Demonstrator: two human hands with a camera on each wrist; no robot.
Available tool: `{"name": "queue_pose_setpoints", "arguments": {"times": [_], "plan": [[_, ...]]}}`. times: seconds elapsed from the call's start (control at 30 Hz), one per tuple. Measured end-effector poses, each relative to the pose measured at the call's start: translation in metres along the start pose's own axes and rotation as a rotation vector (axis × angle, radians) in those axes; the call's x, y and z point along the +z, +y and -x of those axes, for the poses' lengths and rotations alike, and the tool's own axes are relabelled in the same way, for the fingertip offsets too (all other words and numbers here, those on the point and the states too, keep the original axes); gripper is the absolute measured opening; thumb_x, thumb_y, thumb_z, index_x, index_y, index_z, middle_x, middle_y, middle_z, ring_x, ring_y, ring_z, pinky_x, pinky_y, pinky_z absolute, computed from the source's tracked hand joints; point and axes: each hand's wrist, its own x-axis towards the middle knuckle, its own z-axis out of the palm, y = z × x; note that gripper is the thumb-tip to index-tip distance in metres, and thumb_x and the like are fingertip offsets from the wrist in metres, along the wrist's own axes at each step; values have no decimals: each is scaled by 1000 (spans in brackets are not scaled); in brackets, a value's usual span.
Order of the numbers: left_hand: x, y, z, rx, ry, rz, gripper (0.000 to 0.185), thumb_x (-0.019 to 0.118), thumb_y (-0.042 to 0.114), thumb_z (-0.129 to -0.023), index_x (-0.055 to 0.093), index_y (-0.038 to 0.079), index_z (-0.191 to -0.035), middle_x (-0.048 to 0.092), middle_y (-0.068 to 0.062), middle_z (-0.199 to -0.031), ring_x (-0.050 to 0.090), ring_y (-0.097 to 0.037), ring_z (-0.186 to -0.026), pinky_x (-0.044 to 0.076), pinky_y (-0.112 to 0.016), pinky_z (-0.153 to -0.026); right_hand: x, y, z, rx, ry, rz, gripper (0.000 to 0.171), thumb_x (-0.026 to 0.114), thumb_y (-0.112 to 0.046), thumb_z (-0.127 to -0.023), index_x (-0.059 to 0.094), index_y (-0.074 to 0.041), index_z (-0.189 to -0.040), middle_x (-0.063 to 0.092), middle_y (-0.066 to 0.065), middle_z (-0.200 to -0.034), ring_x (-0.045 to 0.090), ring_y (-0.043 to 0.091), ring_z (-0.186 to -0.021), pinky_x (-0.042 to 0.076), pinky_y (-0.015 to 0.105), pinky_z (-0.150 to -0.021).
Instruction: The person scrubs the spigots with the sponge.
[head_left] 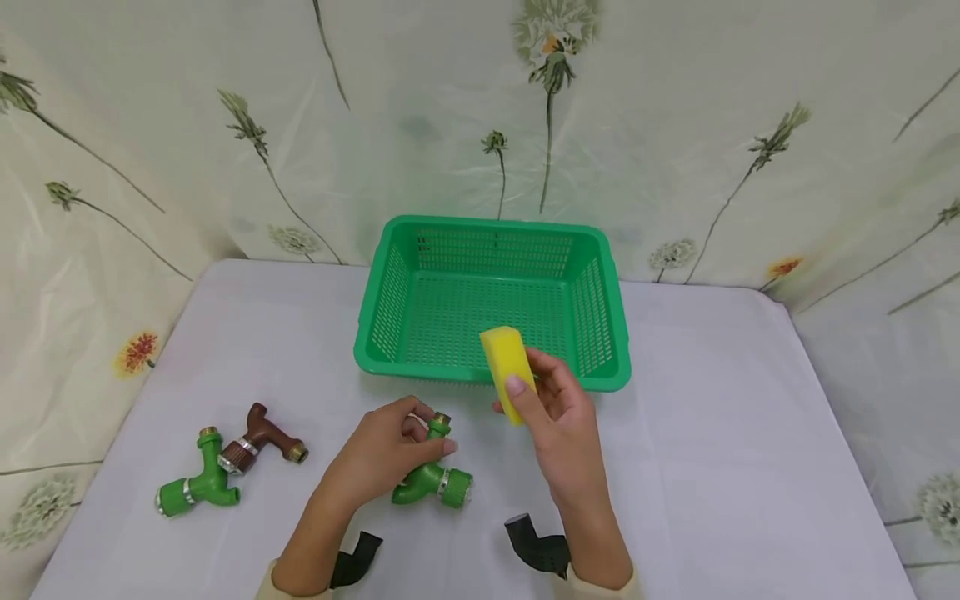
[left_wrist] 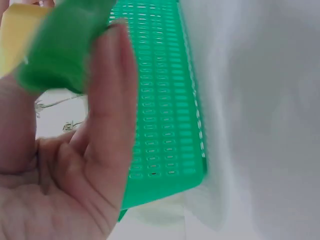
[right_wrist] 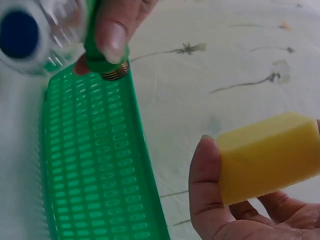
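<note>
Near the basket [head_left: 420,372], hands [head_left: 382,450] [head_left: 566,429] grip a brass-tipped green tap [head_left: 427,478] (left) and yellow sponge [head_left: 505,357] (right)

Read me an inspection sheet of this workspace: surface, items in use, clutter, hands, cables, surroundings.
Surface: white tabletop, basket standing toward its back.
Items in use: held green tap, yellow sponge, green plastic basket.
Clutter: second green tap and brown tap, lying close together at left.
Hands: left hand pinches the held tap; right hand holds the sponge by the basket's front rim.
Cables: nothing seen.
Surroundings: flower-printed sheeting behind and both sides.
</note>
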Motion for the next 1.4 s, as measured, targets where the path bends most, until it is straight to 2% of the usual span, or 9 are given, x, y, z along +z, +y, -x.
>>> {"name": "queue_pose_setpoints", "arguments": {"times": [0.1, 0.23, 0.43, 0.6, 0.87, 1.07, 1.17, 1.27, 1.4], "plan": [[-1, 5, -5, 12, 35, 116, 45, 83, 36, -92, 68, 7, -124, 68, -4, -83, 64, -20, -64, 60, -34, -57, 2, 0, 2, -24, -2, 39, 41, 67, -13, -104, 55, -6, -142, 60, 12, -134, 66, 34, -105, 60, 33, -90], [-2, 12, -11, 59, 47, 250, 38, 79, 33, -96, 66, 4, -119, 71, -7, -85, 70, -22, -73, 63, -38, -60, 8, 3, 6, -145, 2, 159, 45, 72, -14, -101, 57, -8, -143, 61, 8, -134, 63, 28, -112, 60, 31, -89], [-3, 22, -22, 83, 152, 438, 35, 73, 30, -101, 62, 1, -116, 77, -12, -95, 77, -30, -78, 65, -40, -67, 20, 14, 9, -532, 92, 643, 64, 84, -17, -91, 57, -13, -148, 54, 11, -142, 53, 30, -128, 56, 44, -97], [-2, 27, -31, 72, 271, 543, 35, 74, 31, -100, 63, 3, -118, 78, -14, -96, 77, -29, -78, 65, -40, -70, 28, 21, 8, -668, 88, 834, 64, 88, -13, -84, 65, -17, -143, 48, 20, -141, 45, 39, -124, 53, 49, -91], [2, 25, -33, 146, 291, 698, 35, 74, 28, -100, 61, 1, -117, 77, -17, -103, 78, -31, -85, 65, -44, -72, 19, 22, 4, -670, 84, 908, 58, 85, -2, -79, 71, -17, -133, 51, 24, -135, 48, 42, -120, 54, 51, -89], [-2, 21, -32, 166, 298, 776, 37, 73, 26, -101, 55, -1, -119, 77, -19, -107, 78, -32, -90, 64, -45, -75, 2, 17, 1, -510, 112, 967, 55, 86, 0, -77, 70, -14, -128, 50, 23, -131, 48, 41, -121, 56, 52, -86], [-6, 20, -30, 172, 321, 825, 32, 72, 20, -102, 55, -2, -118, 76, -20, -108, 78, -34, -89, 64, -45, -76, -3, 14, 2, -453, 170, 931, 53, 88, -2, -79, 69, -12, -128, 50, 20, -129, 48, 37, -120, 56, 51, -85], [-6, 21, -28, 188, 318, 852, 31, 72, 15, -101, 53, -2, -117, 76, -21, -110, 77, -35, -92, 64, -45, -78, 2, 10, 5, -485, 209, 815, 56, 88, -5, -81, 68, -12, -133, 49, 18, -130, 50, 31, -123, 56, 49, -87], [-3, 21, -28, 208, 284, 868, 33, 74, 16, -100, 50, -1, -115, 76, -20, -113, 77, -34, -97, 64, -47, -80, 20, 12, 10, -596, 156, 746, 62, 88, -9, -81, 66, -13, -139, 49, 18, -134, 51, 30, -124, 55, 43, -89]]}}
